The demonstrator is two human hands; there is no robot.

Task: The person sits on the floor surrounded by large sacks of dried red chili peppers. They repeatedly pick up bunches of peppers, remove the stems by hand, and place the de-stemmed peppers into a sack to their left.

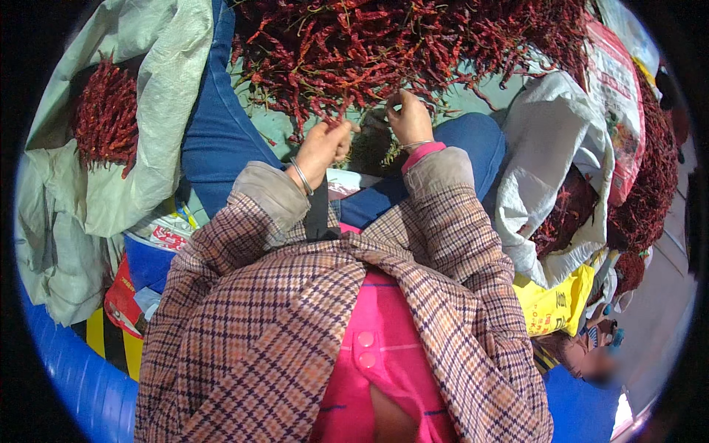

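My left hand (324, 147) is closed around a few dried red chilli peppers (334, 118) whose tips stick up past the fingers. To its right, my right hand (411, 119) has its thumb and fingertips drawn together at the near edge of the chilli heap. Whether a thin stem sits in that pinch is too small to tell. The large heap of dried red chilli peppers (376, 50) spreads over a pale green sheet (260, 123) beyond both hands. Greenish stem bits (363, 147) lie in shade below and between the hands.
At left, an open white woven sack (166, 105) holds a bundle of chillies (106, 113). Another white woven sack (545, 127) with chillies stands at right, by a yellow printed bag (556, 302). More chillies (651, 183) are piled beyond. Another person (590, 349) is at lower right.
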